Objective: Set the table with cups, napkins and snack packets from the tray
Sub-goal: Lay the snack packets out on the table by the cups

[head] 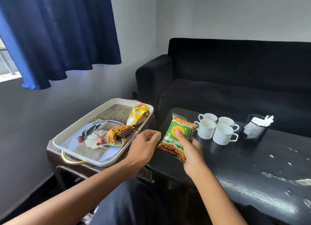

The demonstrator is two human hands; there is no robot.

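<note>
Right hand (190,150): you pinch the green packet (176,137), thumb on top, to set it on the counter (235,165) beside the cups (217,128).
Left hand (144,147): loosely curled, holding nothing (near the tray (70,137), likely for the next packet).

Dim room, daylight from the left window (6,59); glare on the table (262,187); slightly soft.

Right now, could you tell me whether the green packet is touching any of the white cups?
Touching, it seems: in the head view the green packet's upper right corner meets the handle of the nearest white cup, with no gap visible.
</note>
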